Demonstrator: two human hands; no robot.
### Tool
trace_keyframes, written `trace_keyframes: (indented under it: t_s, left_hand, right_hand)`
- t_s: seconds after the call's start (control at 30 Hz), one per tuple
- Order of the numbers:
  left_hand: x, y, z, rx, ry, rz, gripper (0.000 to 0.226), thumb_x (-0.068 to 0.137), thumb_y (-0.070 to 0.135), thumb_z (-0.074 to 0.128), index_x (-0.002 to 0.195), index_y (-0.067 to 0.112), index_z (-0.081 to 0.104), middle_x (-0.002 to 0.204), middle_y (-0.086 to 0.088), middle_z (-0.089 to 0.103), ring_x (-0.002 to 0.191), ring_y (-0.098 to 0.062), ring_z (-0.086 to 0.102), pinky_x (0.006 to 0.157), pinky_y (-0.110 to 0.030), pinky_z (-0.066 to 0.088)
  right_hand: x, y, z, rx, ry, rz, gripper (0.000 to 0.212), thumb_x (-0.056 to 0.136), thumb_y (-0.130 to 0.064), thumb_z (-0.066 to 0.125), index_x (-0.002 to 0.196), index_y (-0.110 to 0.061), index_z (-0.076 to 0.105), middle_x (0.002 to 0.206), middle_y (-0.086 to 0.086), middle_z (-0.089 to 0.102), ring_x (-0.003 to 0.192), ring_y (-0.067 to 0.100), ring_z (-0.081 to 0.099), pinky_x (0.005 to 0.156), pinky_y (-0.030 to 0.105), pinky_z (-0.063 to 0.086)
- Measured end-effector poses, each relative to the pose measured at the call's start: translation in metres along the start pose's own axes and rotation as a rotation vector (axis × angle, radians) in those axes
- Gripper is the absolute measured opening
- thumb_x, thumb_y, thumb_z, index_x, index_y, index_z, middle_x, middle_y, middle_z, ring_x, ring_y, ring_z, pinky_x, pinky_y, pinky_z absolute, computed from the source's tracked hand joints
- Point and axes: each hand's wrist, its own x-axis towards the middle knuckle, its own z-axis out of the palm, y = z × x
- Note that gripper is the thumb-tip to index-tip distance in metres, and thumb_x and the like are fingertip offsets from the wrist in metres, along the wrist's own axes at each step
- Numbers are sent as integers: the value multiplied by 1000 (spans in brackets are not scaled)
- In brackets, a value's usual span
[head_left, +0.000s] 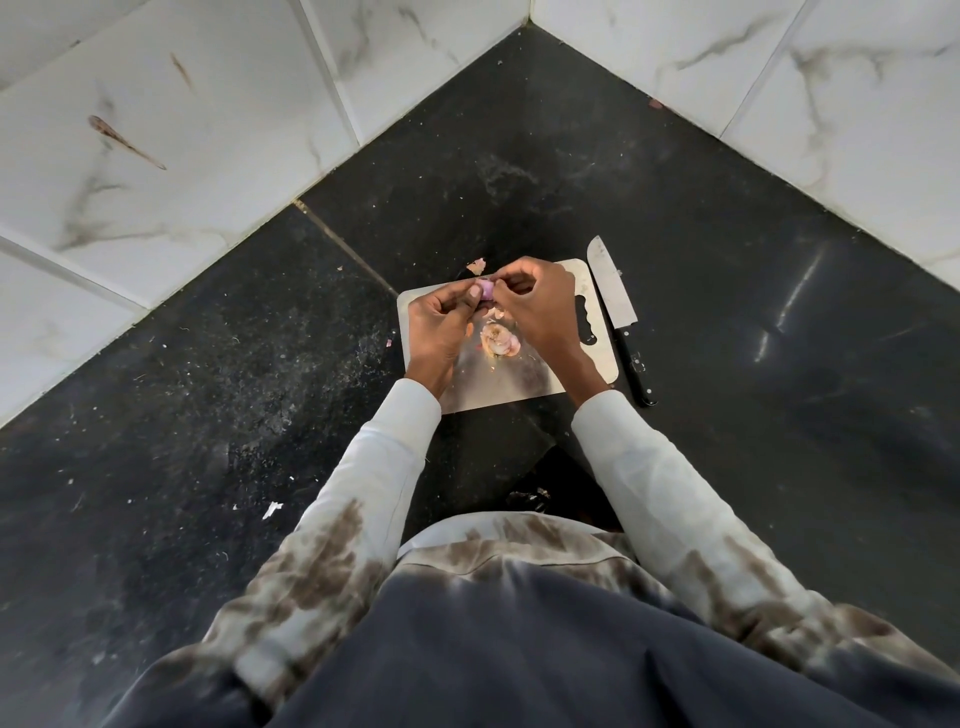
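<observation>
A small pinkish shallot (487, 288) is held above a steel cutting board (498, 382). My left hand (441, 322) grips it from the left, thumb pressed against it. My right hand (535, 304) pinches at its right side with curled fingertips. Below the hands, a heap of papery peels (500, 340) lies on the board. Most of the shallot is hidden by my fingers.
A knife (615, 312) with a black handle lies on the dark counter (727, 312) just right of the board. One peel scrap (476, 266) sits beyond the board's far edge. White marble-tiled walls (156, 156) meet in a corner behind. Crumbs dot the counter at left.
</observation>
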Motion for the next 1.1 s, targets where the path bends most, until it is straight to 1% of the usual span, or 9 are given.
trace_keyframes:
  t_s: [0.2, 0.3, 0.37, 0.47, 0.6, 0.77, 0.87, 0.97, 1.1]
  left_hand:
    - [-1, 2, 3, -36, 22, 3, 20, 103, 12, 69, 118, 3, 80, 107, -5, 83, 104, -19, 79, 91, -28, 63]
    - [0, 4, 4, -52, 33, -7, 20, 104, 10, 67, 117, 1, 80, 104, -3, 84, 100, -15, 80, 87, -24, 62]
    - [0, 5, 3, -54, 23, 3, 22, 104, 10, 67, 118, -1, 79, 107, -5, 83, 104, -18, 80, 92, -27, 63]
    - [0, 3, 2, -43, -14, 1, 23, 103, 11, 68, 119, -1, 79, 113, -9, 82, 110, -21, 78, 102, -36, 61]
    - [-1, 0, 0, -47, -43, -19, 23, 102, 14, 69, 118, 0, 79, 115, -10, 81, 114, -24, 77, 108, -44, 58]
    - [3, 3, 4, -51, -27, -72, 24, 105, 18, 67, 117, 2, 80, 112, -9, 82, 109, -22, 79, 107, -45, 59]
    - [4, 4, 5, 14, -39, -69, 26, 101, 27, 73, 117, 8, 81, 110, -6, 83, 105, -22, 79, 103, -44, 61]
    - [5, 1, 3, 27, -11, -73, 27, 97, 23, 78, 121, 9, 80, 113, -8, 81, 108, -26, 78, 100, -45, 63]
    - [3, 4, 4, 10, -20, -49, 25, 103, 16, 69, 124, 5, 78, 110, -6, 82, 108, -23, 78, 102, -41, 62]
  right_hand:
    - [-1, 0, -3, 36, -30, 13, 24, 92, -35, 76, 105, -15, 79, 94, -8, 76, 87, 7, 72, 79, 13, 58]
    - [0, 3, -2, 53, -56, 29, 26, 93, -35, 77, 111, -16, 78, 101, -5, 78, 92, 9, 74, 87, 23, 62]
    - [1, 5, -1, 54, -69, 54, 29, 92, -36, 77, 113, -16, 77, 103, -4, 79, 95, 11, 74, 90, 29, 63]
    - [1, 6, 2, 44, -62, 89, 32, 89, -40, 80, 111, -16, 76, 102, -3, 78, 94, 12, 74, 90, 31, 63]
    - [-2, 6, 3, 26, -45, 105, 30, 90, -39, 80, 109, -16, 75, 100, -4, 77, 91, 10, 73, 88, 26, 62]
    - [-2, 5, 3, 1, -11, 102, 26, 93, -37, 77, 109, -16, 75, 98, -7, 75, 87, 6, 70, 83, 16, 57]
    - [-2, 1, 5, 5, 24, 87, 27, 92, -38, 78, 107, -15, 76, 96, -7, 76, 85, 5, 71, 81, 15, 59]
    - [-2, -4, 5, -7, 24, 65, 33, 88, -43, 81, 107, -16, 77, 96, -9, 76, 84, 5, 71, 77, 11, 57]
    - [-1, -6, 7, -24, -11, 43, 35, 90, -40, 80, 110, -13, 77, 101, -2, 78, 90, 12, 73, 86, 23, 61]
